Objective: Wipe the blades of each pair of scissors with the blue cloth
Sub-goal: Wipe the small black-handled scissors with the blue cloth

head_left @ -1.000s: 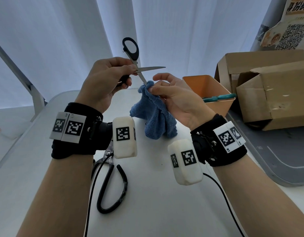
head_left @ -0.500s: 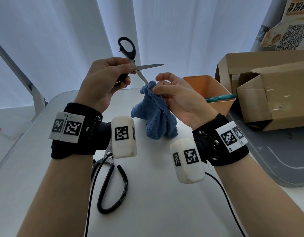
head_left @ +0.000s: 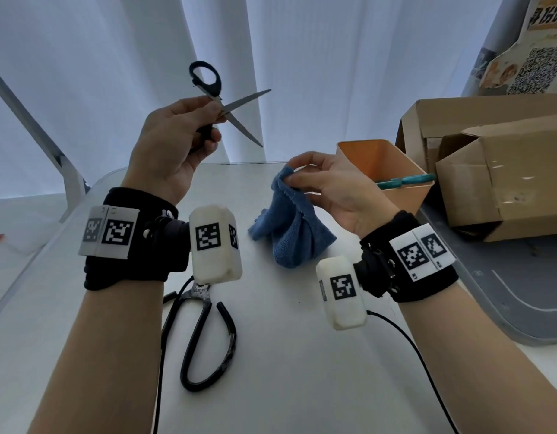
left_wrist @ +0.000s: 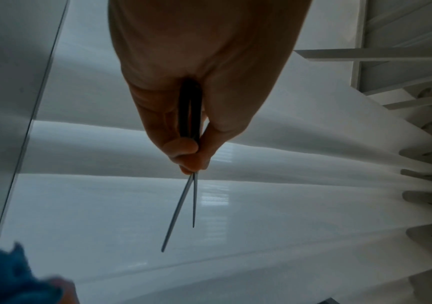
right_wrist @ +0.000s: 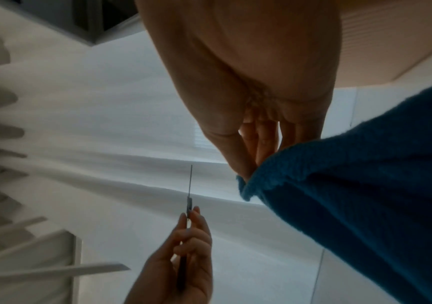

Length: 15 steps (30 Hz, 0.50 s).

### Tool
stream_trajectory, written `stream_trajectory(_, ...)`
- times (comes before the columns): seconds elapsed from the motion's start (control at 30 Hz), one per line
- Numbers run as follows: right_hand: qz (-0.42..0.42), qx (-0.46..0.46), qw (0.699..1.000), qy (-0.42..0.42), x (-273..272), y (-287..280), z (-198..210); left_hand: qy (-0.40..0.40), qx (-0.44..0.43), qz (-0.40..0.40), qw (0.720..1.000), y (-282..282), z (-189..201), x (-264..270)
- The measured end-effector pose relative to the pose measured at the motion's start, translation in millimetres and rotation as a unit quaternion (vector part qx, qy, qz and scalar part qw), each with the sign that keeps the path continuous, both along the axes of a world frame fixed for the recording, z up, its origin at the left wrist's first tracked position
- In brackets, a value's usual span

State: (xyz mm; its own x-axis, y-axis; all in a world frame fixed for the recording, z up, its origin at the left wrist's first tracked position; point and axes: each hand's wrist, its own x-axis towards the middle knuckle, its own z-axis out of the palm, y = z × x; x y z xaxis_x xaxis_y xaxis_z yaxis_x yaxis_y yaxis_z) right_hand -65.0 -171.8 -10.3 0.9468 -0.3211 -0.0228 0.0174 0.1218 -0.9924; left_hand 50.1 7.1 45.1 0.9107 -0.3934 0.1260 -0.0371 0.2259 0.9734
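Left hand (head_left: 173,142) raised above the bench (head_left: 286,355), fingers and thumb curled round the lower handle of the small black-handled scissors (head_left: 222,103); that handle is mostly hidden inside the fist, the other loop stands free above the knuckles. Blades spread apart, pointing toward the right hand, touching nothing. From the left wrist view the blades show only edge-on as two thin lines.

Below the left wrist, large black scissors (head_left: 205,336) lie on the bench; their blades and pivot are covered by the wrist camera housing, so only the looped handles are readable.

Blue cloth (head_left: 294,230) hangs from the right hand (head_left: 336,189), which pinches its top corner between thumb and fingertips; lower folds rest on the bench. Cloth sits below and to the right of the open blades, clear of them. Right wrist view is dim, cloth filling its lower right.

Just beyond the right hand, an orange bin (head_left: 393,173) holds teal-handled scissors (head_left: 402,181); only the handles show over the rim, blades hidden inside. Further right, cardboard boxes (head_left: 502,170), contents not visible.
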Motion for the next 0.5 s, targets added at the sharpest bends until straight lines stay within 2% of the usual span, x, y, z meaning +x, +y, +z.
stream_trajectory(0.17,-0.011,-0.119,0.992,0.043,1.5,6.2,1.1,-0.006,0.003,-0.03,1.0,-10.2,-3.4,-6.9)
stream_trajectory(0.23,-0.025,-0.157,0.987,0.035,0.5,6.0,3.1,0.0,-0.004,-0.039,0.999,-15.3,-3.7,-9.9)
stream_trajectory(0.3,0.0,-0.14,0.99,0.004,-1.2,5.7,3.8,0.011,-0.019,-0.052,0.998,-20.5,-3.9,-13.8)
stream_trajectory(0.4,0.043,-0.053,0.997,-0.042,-3.3,8.4,6.0,0.04,-0.05,-0.088,0.994,-26.7,-5.2,-19.4)
stream_trajectory(0.5,0.029,0.011,0.996,-0.088,-2.1,11.1,10.0,0.081,-0.083,-0.122,0.986,-31.4,-6.8,-22.4)
